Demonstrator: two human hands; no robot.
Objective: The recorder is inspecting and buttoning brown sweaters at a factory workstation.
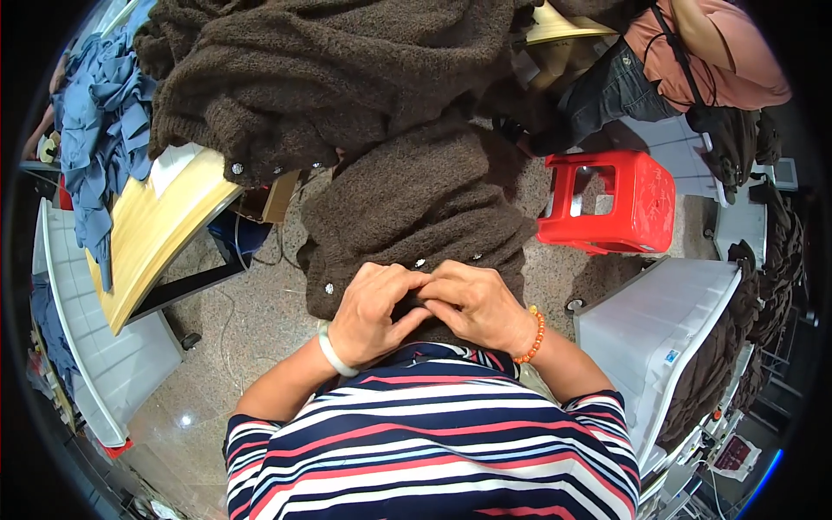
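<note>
A dark brown knitted cardigan (416, 191) lies across my lap, with shiny buttons along its near edge. My left hand (377, 303) and my right hand (477, 303) meet at that edge, the thumbs and fingers of both pinched together on the knit. One button (419, 263) shows just beyond my fingertips, another (328, 289) lies left of my left hand. What sits exactly between the fingertips is hidden. A bigger heap of the same brown knitwear (338, 69) lies on the table ahead, with several shiny buttons at its lower edge.
A light wooden tabletop (165, 230) stands ahead left, blue garments (104, 121) piled at its far end. White plastic bins flank me, left (95, 347) and right (650, 329), the right one beside brown knitwear. A red stool (637, 199) stands ahead right, near a person in a pink top (693, 52).
</note>
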